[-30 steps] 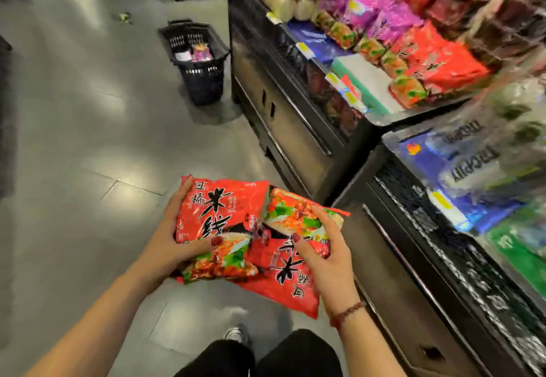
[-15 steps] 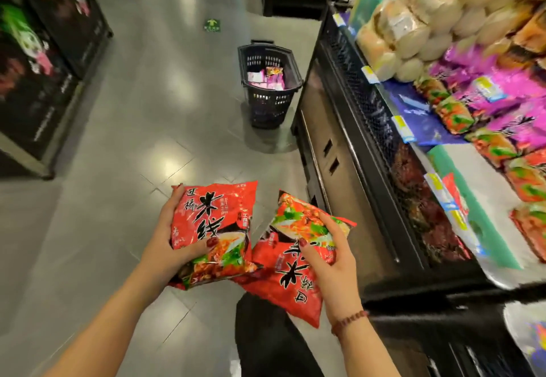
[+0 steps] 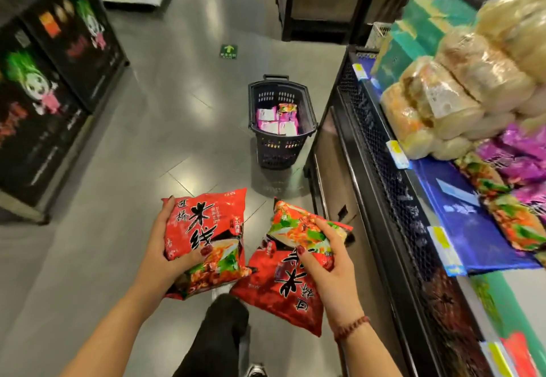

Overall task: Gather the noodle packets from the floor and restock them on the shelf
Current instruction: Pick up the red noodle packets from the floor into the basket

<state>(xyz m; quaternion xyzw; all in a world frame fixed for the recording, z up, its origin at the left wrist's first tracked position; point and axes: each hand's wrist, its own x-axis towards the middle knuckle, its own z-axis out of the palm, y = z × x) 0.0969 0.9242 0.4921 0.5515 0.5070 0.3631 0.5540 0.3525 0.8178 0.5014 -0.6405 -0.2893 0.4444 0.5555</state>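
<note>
I stand on the grey tiled floor (image 3: pixel 97 258) of a shop aisle, with the shelf (image 3: pixel 472 237) running along my right and a dark basket (image 3: pixel 251 101) of pink packets (image 3: pixel 277 121) on the floor farther ahead. My left hand (image 3: pixel 165 246) grips a red noodle packet (image 3: pixel 212 220), fingers curled round its left edge and thumb pressed on its face. My right hand (image 3: pixel 331 261) clamps a second red packet (image 3: pixel 283 285), turned upside down, just right of the first. Gathering looks done for these two; I judge I am at the carrying step. Next I need to turn right and lay them on the shelf beside the matching packets (image 3: pixel 515 223), without crushing them.
</note>
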